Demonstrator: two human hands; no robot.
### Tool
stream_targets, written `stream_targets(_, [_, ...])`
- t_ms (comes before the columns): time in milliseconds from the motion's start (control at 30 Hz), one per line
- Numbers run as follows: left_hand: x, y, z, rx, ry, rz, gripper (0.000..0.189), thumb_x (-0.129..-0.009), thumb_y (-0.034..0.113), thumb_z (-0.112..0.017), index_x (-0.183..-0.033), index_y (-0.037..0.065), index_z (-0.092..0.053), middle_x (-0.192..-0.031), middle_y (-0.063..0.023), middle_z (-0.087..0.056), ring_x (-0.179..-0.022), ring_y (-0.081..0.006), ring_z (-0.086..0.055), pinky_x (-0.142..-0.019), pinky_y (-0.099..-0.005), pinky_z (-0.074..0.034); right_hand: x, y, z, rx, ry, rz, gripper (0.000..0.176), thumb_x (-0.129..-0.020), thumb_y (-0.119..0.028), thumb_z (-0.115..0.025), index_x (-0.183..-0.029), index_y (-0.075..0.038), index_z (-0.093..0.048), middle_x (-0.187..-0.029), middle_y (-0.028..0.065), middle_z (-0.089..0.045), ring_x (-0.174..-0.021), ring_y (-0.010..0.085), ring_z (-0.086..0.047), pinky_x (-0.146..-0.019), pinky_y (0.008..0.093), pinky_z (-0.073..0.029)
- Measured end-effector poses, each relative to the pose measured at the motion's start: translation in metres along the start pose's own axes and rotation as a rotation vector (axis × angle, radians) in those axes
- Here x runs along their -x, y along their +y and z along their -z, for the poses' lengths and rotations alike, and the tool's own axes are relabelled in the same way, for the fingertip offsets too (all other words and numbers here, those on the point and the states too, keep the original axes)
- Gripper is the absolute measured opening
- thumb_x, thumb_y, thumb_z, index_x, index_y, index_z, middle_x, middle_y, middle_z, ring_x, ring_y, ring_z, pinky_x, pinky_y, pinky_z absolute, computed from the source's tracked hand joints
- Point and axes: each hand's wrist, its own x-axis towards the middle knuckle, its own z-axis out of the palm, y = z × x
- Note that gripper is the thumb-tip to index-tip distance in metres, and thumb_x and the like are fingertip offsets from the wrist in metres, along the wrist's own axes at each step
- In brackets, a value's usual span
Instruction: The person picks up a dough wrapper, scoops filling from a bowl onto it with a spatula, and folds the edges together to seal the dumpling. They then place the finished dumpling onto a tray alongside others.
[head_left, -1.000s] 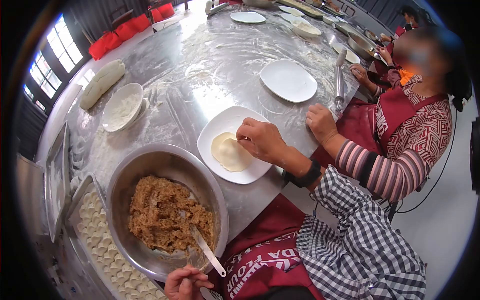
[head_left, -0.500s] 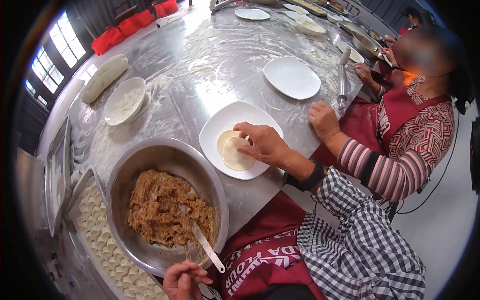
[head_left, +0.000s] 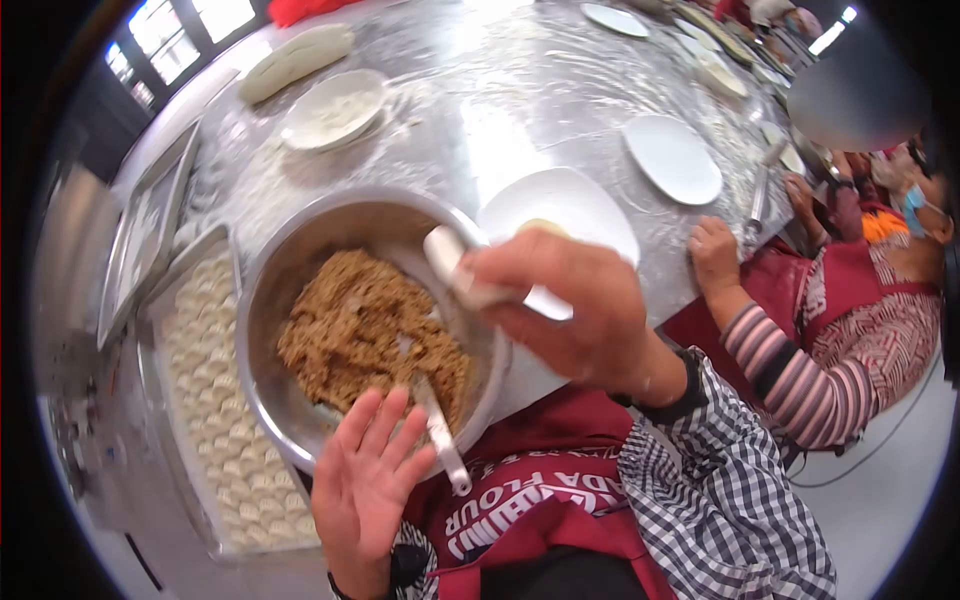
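Observation:
Over the right rim of the metal bowl (head_left: 262,400), my right hand (head_left: 580,300) pinches a round dough wrapper (head_left: 452,262), seen nearly edge-on and a little blurred. My left hand (head_left: 370,470) is palm up with fingers spread, holding nothing, above the bowl's near edge. Brown minced filling (head_left: 350,325) fills much of the bowl. A flat-handled spreader (head_left: 443,440) stands in it, its handle resting over the near rim beside my left fingers. Behind my right hand is a white plate (head_left: 560,190), where the edge of another wrapper (head_left: 542,227) shows.
At left, a tray of folded dumplings (head_left: 225,400) adjoins another metal tray (head_left: 150,230). A flour bowl (head_left: 335,110) and a dough log (head_left: 297,62) lie farther back. Right, a white plate (head_left: 672,160), a rolling pin (head_left: 762,190) and a co-worker's hand (head_left: 715,255).
My right hand has lifted a wrapper off the plate and brought it left toward the bowl. My left hand has risen and opened, palm up. The view has shifted.

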Motion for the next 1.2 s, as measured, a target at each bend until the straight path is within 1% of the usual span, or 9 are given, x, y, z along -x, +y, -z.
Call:
stream_targets(33, [-0.006,0.001,-0.002,0.133,-0.027,0.029,0.051,-0.091,0.034,-0.041,-0.126,-0.003,-0.036,-0.125,-0.0206,-0.044,-0.115,-0.031,-0.045,-0.098,-0.0451,-0.036,-0.003,-0.001,-0.014,0.012,-0.05,0.213,0.024,-0.073,0.0,-0.06,-0.097,0.001,-0.059,-0.087,0.0132,-0.061,-0.072,0.0245,-0.061,-0.062,0.0305,-0.049])
stream_targets(100, [-0.012,0.006,-0.014,0.332,-0.052,0.035,0.056,-0.092,0.04,-0.034,-0.127,-0.004,-0.032,-0.126,-0.0226,-0.042,-0.118,-0.0331,-0.042,-0.101,-0.0486,-0.031,0.0,-0.017,-0.036,-0.157,-0.205,0.227,0.022,-0.076,-0.007,-0.058,-0.096,0.0,-0.058,-0.092,0.0125,-0.062,-0.076,0.0269,-0.061,-0.062,0.0327,-0.048])
stream_targets(167, [-0.014,0.006,0.0,0.346,-0.008,-0.01,0.055,-0.093,0.039,-0.032,-0.127,-0.004,-0.033,-0.125,-0.0228,-0.043,-0.118,-0.0329,-0.042,-0.1,-0.0478,-0.033,0.013,-0.017,-0.041,-0.195,-0.339,0.201,0.03,-0.069,-0.01,-0.062,-0.098,-0.007,-0.054,-0.096,0.0071,-0.056,-0.081,0.0224,-0.056,-0.069,0.0334,-0.045])
stream_targets(367, [-0.015,0.005,0.008,0.226,0.053,-0.124,0.047,-0.093,0.03,-0.036,-0.125,-0.004,-0.035,-0.122,-0.0226,-0.046,-0.116,-0.0323,-0.044,-0.098,-0.0471,-0.036,0.035,-0.019,-0.031,-0.243,-0.672,0.108,0.05,-0.056,-0.017,-0.075,-0.101,-0.011,-0.054,-0.11,0.0086,-0.05,-0.095,0.0258,-0.05,-0.077,0.0371,-0.041])
stream_targets(400, [-0.016,0.004,0.009,0.23,0.056,-0.12,0.047,-0.093,0.03,-0.036,-0.125,-0.004,-0.035,-0.122,-0.0226,-0.046,-0.116,-0.0323,-0.044,-0.098,-0.0471,-0.036,0.037,-0.023,-0.033,-0.206,-0.711,0.113,0.037,-0.062,-0.015,-0.069,-0.096,-0.01,-0.055,-0.107,0.008,-0.05,-0.093,0.0257,-0.048,-0.076,0.0352,-0.04])
stream_targets(533, [-0.01,0.003,0.012,0.221,0.087,-0.173,0.04,-0.093,0.019,-0.041,-0.126,-0.001,-0.036,-0.123,-0.0194,-0.046,-0.116,-0.0315,-0.044,-0.097,-0.0484,-0.037,0.044,-0.021,-0.053,-0.125,-0.626,0.15,0.01,-0.07,-0.013,-0.055,-0.078,-0.006,-0.054,-0.094,0.0072,-0.051,-0.08,0.0235,-0.048,-0.067,0.0343,-0.042])
stream_targets(667, [0.004,0.009,0.023,0.259,0.129,-0.249,0.038,-0.09,0.011,-0.045,-0.125,0.0,-0.037,-0.121,-0.0166,-0.047,-0.115,-0.0292,-0.046,-0.098,-0.0458,-0.038,0.033,-0.01,-0.06,-0.089,-0.405,0.072,0.01,-0.069,-0.011,-0.057,-0.078,-0.007,-0.054,-0.08,0.0058,-0.053,-0.074,0.0245,-0.052,-0.058,0.0334,-0.045])
stream_targets(933, [0.018,0.001,0.031,0.287,0.224,-0.297,0.039,-0.087,0.01,-0.049,-0.124,0.001,-0.037,-0.121,-0.0115,-0.047,-0.117,-0.0267,-0.043,-0.097,-0.0459,-0.038,0.018,0.009,-0.033,-0.27,-0.36,-0.265,0.017,-0.068,0.001,-0.066,-0.084,-0.003,-0.061,-0.076,0.0105,-0.059,-0.068,0.0277,-0.059,-0.059,0.0318,-0.047])
stream_targets(1200, [0.022,0.003,0.037,0.365,0.141,-0.289,0.035,-0.09,0.009,-0.043,-0.124,0.001,-0.038,-0.122,-0.0098,-0.047,-0.117,-0.0244,-0.043,-0.097,-0.0443,-0.038,0.022,0.009,-0.046,-0.341,-0.294,-0.205,0.015,-0.071,0.0,-0.065,-0.084,-0.003,-0.06,-0.078,0.0103,-0.06,-0.069,0.0277,-0.059,-0.06,0.0331,-0.047])
